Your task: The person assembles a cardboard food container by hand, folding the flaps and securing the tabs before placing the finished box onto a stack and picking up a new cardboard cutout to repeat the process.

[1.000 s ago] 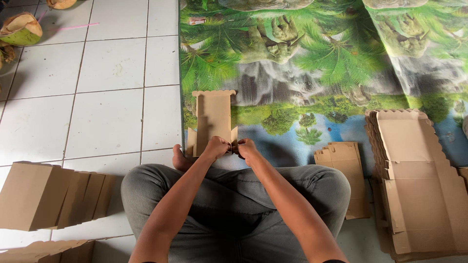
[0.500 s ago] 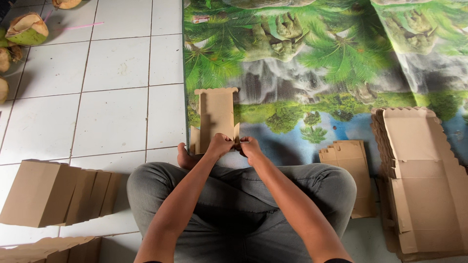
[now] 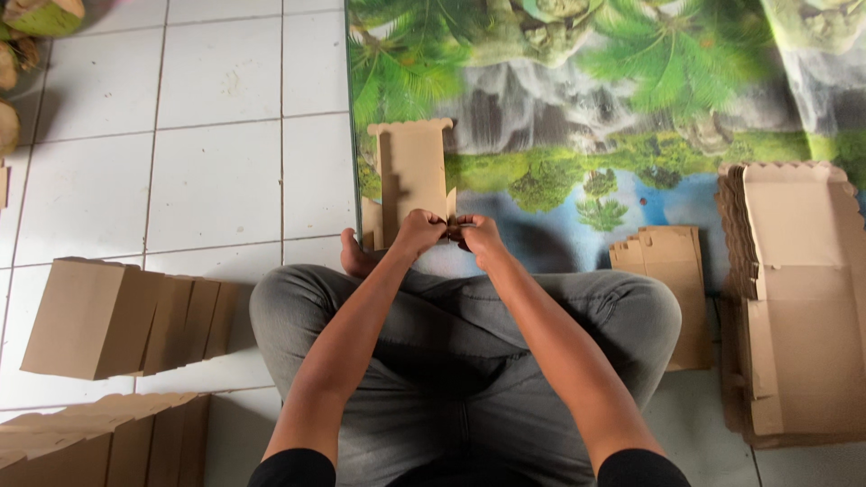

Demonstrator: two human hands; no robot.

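Off to my left on the tiled floor (image 3: 180,180) sit the folded boxes (image 3: 126,316), a row done, with more cut off at the lower left corner. In front of my crossed legs, at the mat's (image 3: 559,108) left edge, my left hand (image 3: 417,230) pinches the cardboard box blank (image 3: 410,171), flap standing upright; my right hand (image 3: 478,236) pinches its near edge too. I judge it half folded. My fingers hide the tab itself. At the right, the stack of flat blanks (image 3: 798,298) waits, partly cut off.
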